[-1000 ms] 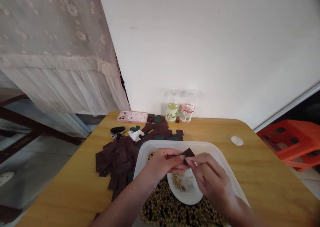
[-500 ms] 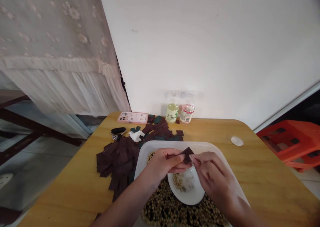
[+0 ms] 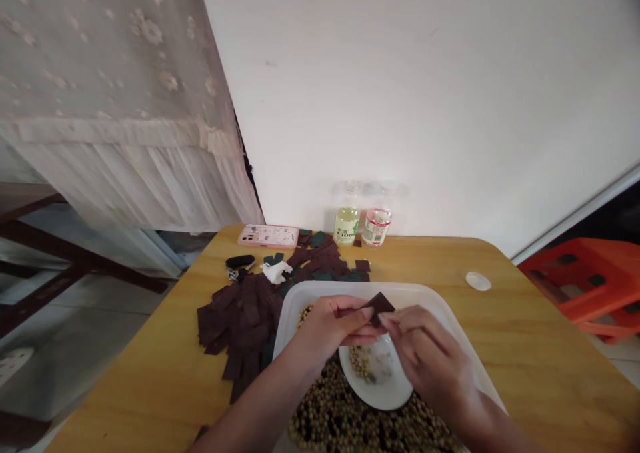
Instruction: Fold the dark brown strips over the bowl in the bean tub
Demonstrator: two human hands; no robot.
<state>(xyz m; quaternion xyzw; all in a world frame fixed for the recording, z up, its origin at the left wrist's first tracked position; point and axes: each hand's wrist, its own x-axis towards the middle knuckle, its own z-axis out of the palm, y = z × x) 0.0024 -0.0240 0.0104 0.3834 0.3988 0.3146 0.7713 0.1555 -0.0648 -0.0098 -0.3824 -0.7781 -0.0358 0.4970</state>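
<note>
My left hand (image 3: pixel 343 320) holds a thin dark brown square (image 3: pixel 381 308) between thumb and fingers, above the white tray. My right hand (image 3: pixel 427 346) is closed in a pinch at the square's near right edge; anything small between those fingertips is hidden. Below both hands a white bowl (image 3: pixel 375 394) holds several tan beads (image 3: pixel 357 363) on its left side and small pale bits (image 3: pixel 384 366) in the middle. It rests in the white tray (image 3: pixel 453 313), among many small tan beads (image 3: pixel 330 413) mixed with dark pieces.
A heap of dark brown squares (image 3: pixel 245 316) lies left of the tray, with some dark green pieces (image 3: pixel 317 240). Behind stand two bottles (image 3: pixel 347 226), a pink phone (image 3: pixel 269 236), black keys (image 3: pixel 240 262) and crumpled white tissue (image 3: pixel 276 272). A white lid (image 3: pixel 479 281) lies right.
The view has shifted slightly, so everything sits a little further right. The brown square is turned a bit in my left hand, and my right fingertips remain at its edge.
</note>
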